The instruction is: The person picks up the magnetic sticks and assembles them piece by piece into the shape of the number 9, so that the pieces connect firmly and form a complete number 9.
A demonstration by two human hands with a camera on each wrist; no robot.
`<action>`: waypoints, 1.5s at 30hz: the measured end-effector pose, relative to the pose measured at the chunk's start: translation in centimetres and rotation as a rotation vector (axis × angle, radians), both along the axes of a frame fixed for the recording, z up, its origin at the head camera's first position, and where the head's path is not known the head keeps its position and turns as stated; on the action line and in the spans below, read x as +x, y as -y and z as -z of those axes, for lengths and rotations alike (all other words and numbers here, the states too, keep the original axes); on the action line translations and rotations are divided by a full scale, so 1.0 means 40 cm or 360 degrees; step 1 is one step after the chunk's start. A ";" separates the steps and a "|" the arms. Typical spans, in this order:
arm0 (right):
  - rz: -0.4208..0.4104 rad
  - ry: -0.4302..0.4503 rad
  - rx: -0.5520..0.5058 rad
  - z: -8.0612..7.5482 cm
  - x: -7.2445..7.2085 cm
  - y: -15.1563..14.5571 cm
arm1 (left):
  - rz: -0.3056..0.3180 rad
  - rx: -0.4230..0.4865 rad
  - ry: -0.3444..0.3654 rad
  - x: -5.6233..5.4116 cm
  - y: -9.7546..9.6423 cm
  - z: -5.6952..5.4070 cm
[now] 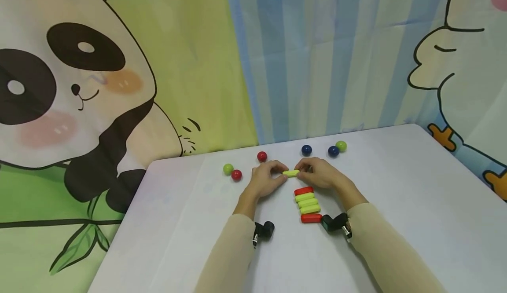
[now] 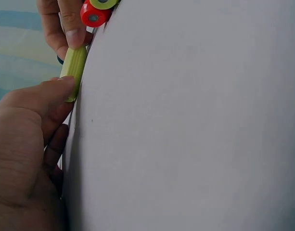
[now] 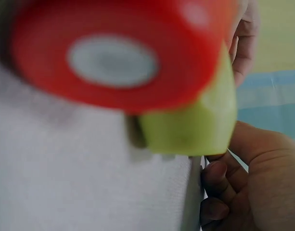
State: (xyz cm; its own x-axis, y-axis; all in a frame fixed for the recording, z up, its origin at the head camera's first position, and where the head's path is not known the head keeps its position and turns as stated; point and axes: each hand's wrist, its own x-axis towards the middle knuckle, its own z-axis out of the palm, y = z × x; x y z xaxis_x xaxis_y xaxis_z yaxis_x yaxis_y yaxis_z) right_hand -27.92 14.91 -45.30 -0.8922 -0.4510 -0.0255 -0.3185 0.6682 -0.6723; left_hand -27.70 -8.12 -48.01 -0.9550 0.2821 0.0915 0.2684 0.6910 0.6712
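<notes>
Both hands hold one short yellow-green magnetic stick point(image 1: 291, 173) level, at or just above the white table. At its left end my left hand point(image 1: 264, 181) pinches it between thumb and fingers; the thumb point(image 2: 65, 84) lies along its side in the left wrist view. My right hand point(image 1: 318, 172) pinches the other end. Nearer me lies a column of sticks: a red stick point(image 1: 303, 190), three yellow-green sticks point(image 1: 307, 203) and another red stick point(image 1: 311, 218). In the right wrist view a blurred red stick end point(image 3: 113, 60) and a yellow-green stick point(image 3: 190, 127) hide much of the hands' work.
Beyond the left hand are two red balls point(image 1: 236, 175) and a green ball point(image 1: 228, 169). Two dark blue balls point(image 1: 333, 151) and a green ball point(image 1: 341, 145) lie near the table's back edge. The right wrist camera point(image 1: 334, 222) sits beside the nearest red stick. A printed curtain point(image 1: 301, 64) hangs behind.
</notes>
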 end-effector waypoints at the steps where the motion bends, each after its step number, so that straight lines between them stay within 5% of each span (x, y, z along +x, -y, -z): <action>1: 0.0015 -0.0012 0.0003 -0.006 -0.004 -0.001 | -0.0008 -0.0005 -0.0014 -0.005 -0.005 -0.005; 13: -0.0027 0.0013 -0.0021 -0.026 -0.023 -0.027 | -0.0015 -0.0070 -0.0072 -0.027 -0.027 -0.031; 26: -0.0221 0.0173 -0.0039 -0.017 -0.014 0.009 | -0.0095 -0.0102 -0.0034 -0.003 0.027 -0.001; 37: -0.0033 -0.0162 0.0030 -0.007 -0.013 -0.039 | -0.0052 -0.0024 -0.0071 0.012 0.004 0.016; 45: 0.0100 -0.0400 0.0031 -0.033 -0.021 -0.081 | -0.0060 -0.0054 -0.0095 0.009 -0.006 0.012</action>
